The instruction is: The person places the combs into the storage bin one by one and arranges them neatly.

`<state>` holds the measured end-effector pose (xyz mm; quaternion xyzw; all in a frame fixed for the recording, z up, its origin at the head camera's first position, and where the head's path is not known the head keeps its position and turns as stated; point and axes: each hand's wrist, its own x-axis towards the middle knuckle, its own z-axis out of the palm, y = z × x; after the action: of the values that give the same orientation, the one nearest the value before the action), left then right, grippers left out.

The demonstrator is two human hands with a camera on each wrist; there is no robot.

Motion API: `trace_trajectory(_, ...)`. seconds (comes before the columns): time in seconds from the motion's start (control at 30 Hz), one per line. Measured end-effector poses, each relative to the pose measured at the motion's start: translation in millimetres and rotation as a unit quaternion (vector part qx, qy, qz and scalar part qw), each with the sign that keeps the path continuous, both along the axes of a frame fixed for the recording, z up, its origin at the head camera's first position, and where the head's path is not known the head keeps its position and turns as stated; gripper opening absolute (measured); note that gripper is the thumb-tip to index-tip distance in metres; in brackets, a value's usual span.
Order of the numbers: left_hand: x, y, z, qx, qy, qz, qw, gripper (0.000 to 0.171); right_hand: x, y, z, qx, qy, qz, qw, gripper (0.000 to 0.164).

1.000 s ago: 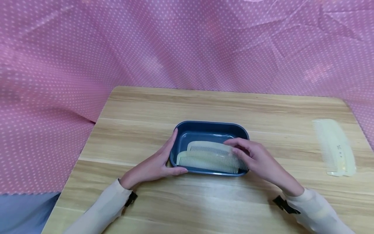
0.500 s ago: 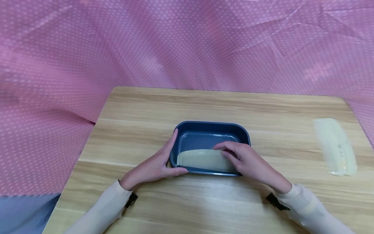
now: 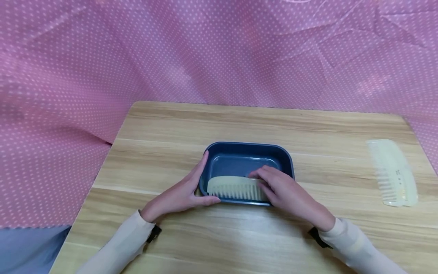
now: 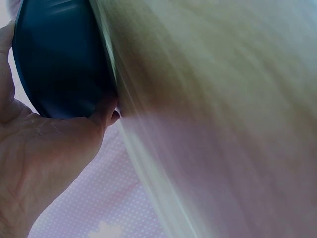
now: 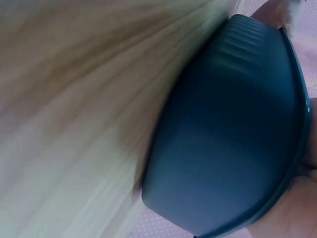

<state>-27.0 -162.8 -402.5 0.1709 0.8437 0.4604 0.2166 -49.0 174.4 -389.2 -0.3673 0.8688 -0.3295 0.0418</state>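
Observation:
A dark blue rectangular container (image 3: 246,144) with rounded corners sits on the table. My left hand (image 3: 181,192) grips its left end, thumb along the near side and fingers up the left side; the left wrist view shows that hand (image 4: 54,153) against the container wall (image 4: 64,54). Inside, along the near wall, lies a pale cream comb (image 3: 232,186), teeth toward me. My right hand (image 3: 287,190) reaches over the right part of the container and pinches the comb's right end, which it hides. Only one comb outline shows there.
Cream combs (image 3: 393,173), overlapping each other, lie at the right side of the wooden table (image 3: 191,239). Pink dotted cloth (image 3: 239,53) hangs behind the table and down its left side.
My right hand has moved left and toward me, bringing the farther of two combs over the nearer one, so a single outline shows. The left hand and container stay put.

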Motion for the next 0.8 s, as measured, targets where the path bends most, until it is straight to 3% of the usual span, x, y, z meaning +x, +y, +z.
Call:
trace_trajectory(0.17, 0.4, 0.2, -1.3, 0.001, 0.003, -0.001, 1.0000, 0.129, 2.9, -3.9, -0.5, 0.042, 0.016, -0.024, 0.999, 0.027)
trace_trajectory(0.5, 1.1, 0.5, -1.4, -0.002, -0.002, 0.003, 1.0000, 0.129, 2.9, -7.1, -0.7, 0.077, 0.001, -0.030, 0.997, 0.026)
trace_trajectory(0.6, 1.6, 0.6, -1.5, -0.003, -0.004, 0.003, 1.0000, 0.128, 2.8, -5.9, 0.4, 0.058, -0.017, -0.039, 0.997, 0.027)
trace_trajectory(0.8, 2.8, -0.7, -3.0, -0.002, -0.001, 0.003, 1.0000, 0.128, 2.9, 0.3, 1.4, -0.033, -0.055, -0.057, 0.996, 0.025)
